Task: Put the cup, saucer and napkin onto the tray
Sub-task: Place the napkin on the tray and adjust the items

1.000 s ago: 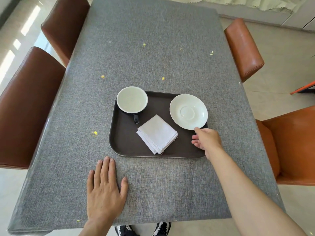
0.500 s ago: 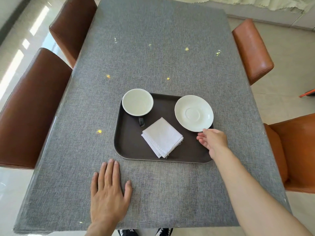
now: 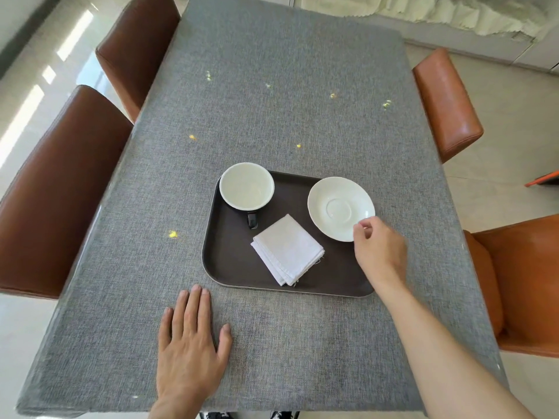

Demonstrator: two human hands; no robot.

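Tray (image 3: 230, 267): dark brown, rectangular with rounded corners, lying flat on the grey cloth-covered table (image 3: 272, 101), just right of the frame's centre. Cup (image 3: 246, 186): white inside, dark outside, upright in the tray's upper left corner, its rim reaching past the tray's edge in the picture; its dark handle (image 3: 252, 220) points toward the bottom of the frame. Napkin (image 3: 287, 248): white, folded into a square, turned at an angle, lying on the tray's middle toward the lower edge, apart from the cup. Saucer (image 3: 335, 204): white, round, at the tray's upper right, overlapping the tray's right border. Right hand (image 3: 379, 252): reaching in from the lower right, fingers curled, thumb and forefinger pinched at the saucer's lower right rim; whether it grips the rim or only touches it cannot be told. Left hand (image 3: 190, 349): spread flat, palm down, on the cloth at the lower centre-left, fingertips just short of the tray's lower left corner, holding nothing. Brown leather chairs (image 3: 60, 189): two along the left of the frame, two along the right. Small yellow specks (image 3: 172, 234): scattered over the cloth.
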